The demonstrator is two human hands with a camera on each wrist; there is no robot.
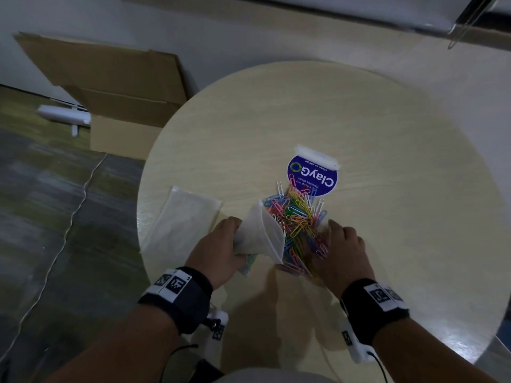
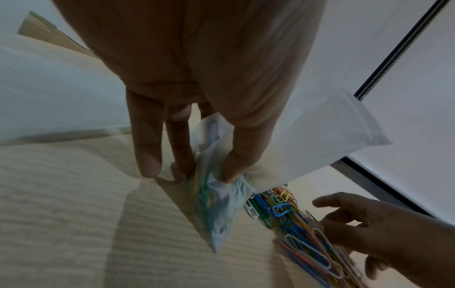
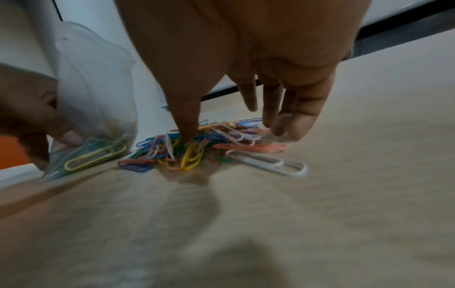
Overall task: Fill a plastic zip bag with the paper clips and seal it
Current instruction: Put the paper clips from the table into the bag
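Note:
A heap of coloured paper clips (image 1: 300, 225) (image 2: 295, 226) (image 3: 209, 144) lies on the round pale table (image 1: 359, 128). My left hand (image 1: 218, 250) (image 2: 197, 136) pinches the lower part of a clear zip bag (image 1: 262, 233) (image 2: 216, 204) (image 3: 98, 109), which holds some clips and has its mouth wide open toward the heap. My right hand (image 1: 340, 247) (image 3: 234, 120) (image 2: 369, 230) is spread over the heap's right side, its thumb pressing down into the clips and the other fingers relaxed just above them.
A stack of empty clear zip bags (image 1: 185, 219) lies left of my left hand. A blue round "ClayGo" sticker (image 1: 312, 175) sits behind the heap. Flattened cardboard (image 1: 116, 87) leans on the floor beyond the table's left edge.

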